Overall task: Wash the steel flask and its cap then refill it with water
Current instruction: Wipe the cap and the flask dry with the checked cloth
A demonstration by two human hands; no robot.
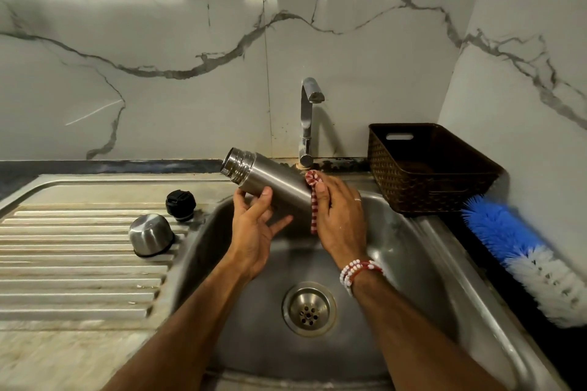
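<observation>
A steel flask (266,176) is held tilted over the sink (422,251), with its open mouth up and to the left. My left hand (254,225) holds it from below, thumb on its side. My right hand (338,216) wraps a red-and-white scrubber (313,197) around the flask's lower end, which it hides. On the ribbed drainboard (73,267) to the left, the steel cup cap (150,234) sits upside down. The black stopper (180,204) stands just behind it.
The tap (308,124) stands behind the sink with no water running. A dark woven basket (425,168) sits at the back right. A blue-and-white bottle brush (521,254) lies on the right counter. The drain (309,309) is at the sink's bottom.
</observation>
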